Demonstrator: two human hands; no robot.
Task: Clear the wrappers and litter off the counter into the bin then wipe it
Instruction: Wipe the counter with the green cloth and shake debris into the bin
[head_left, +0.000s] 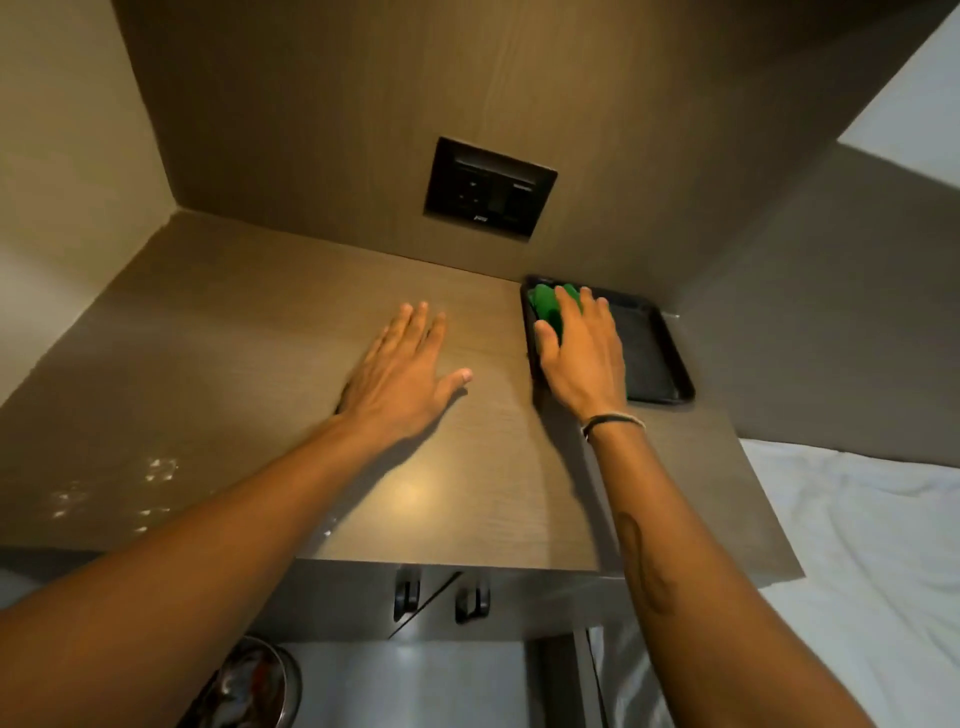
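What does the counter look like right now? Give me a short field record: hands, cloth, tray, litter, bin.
left hand: flat on the counter, fingers spread, holding nothing
right hand: pressing on the green cloth
green cloth: inside the black tray, at its far left end
black tray: on the counter's right rear corner
litter: none visible on the counter
bin: below the counter's front edge, stuff inside
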